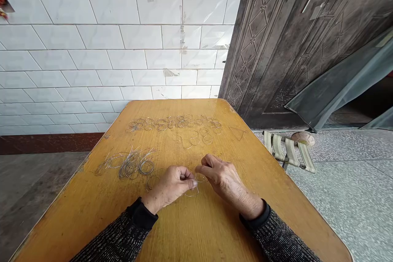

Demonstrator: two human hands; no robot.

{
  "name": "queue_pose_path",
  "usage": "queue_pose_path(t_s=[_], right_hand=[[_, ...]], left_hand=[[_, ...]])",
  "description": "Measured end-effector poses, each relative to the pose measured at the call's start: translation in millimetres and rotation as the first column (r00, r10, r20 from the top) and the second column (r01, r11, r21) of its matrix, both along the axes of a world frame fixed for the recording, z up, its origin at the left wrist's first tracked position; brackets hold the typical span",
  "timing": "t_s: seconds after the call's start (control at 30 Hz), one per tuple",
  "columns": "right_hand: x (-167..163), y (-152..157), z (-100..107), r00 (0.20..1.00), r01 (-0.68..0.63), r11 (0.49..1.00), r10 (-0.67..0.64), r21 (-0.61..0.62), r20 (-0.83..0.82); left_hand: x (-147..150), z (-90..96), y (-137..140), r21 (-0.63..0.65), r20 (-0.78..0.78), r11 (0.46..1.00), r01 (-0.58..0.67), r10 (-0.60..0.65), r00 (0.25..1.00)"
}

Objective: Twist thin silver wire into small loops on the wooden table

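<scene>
Over the near middle of the wooden table, my left hand pinches a thin wire between thumb and forefinger. Loops of this wire curve out below and to the right of the fingertips. Close beside it is my right hand, its fingers curled in a pinch on the same wire. Part of the wire is hidden behind the fingers. A tangled pile of silvery wire pieces lies left of my left hand, with one loose loop near the wrist.
A row of bent wire rings stretches across the far part of the table. Several wire shapes lie in front of it, and a triangular wire piece is at the right. A striped folding stool stands beyond the right edge. White tiles back the table.
</scene>
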State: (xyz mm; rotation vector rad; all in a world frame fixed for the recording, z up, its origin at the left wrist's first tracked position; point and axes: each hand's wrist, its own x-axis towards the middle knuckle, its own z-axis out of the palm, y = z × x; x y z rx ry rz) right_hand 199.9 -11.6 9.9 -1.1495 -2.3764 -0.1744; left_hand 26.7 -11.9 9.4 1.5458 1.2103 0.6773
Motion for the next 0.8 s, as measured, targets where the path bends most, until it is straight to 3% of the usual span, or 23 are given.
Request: queue_pose_path(t_s=[0.17, 0.47, 0.7, 0.8], right_hand=[[0.2, -0.5, 0.6, 1.000, -0.002, 1.000, 0.002, -0.004, 0.018], [1.2, 0.2, -1.8, 0.999, -0.047, 0.999, 0.047, -0.026, 0.013], [1.1, -0.3, 0.4, 0.994, -0.101, 0.988, 0.095, -0.118, -0.061], [-0.6, 1.1, 1.4, 0.961, -0.168, 0.961, 0.110, -0.218, -0.254]], left_hand=[[0.6, 0.8, -0.5, 0.070, -0.052, 0.998, -0.003, 0.007, 0.999], [-0.2, -0.7, 0.2, 0.087, -0.049, 0.996, -0.002, 0.007, 0.999], [1.0, -1.7, 1.0, -0.009, 0.051, 1.000, 0.003, -0.002, 0.999], [0.3, 0.0, 0.1, -0.135, 0.144, 0.991, 0.004, 0.015, 0.989]])
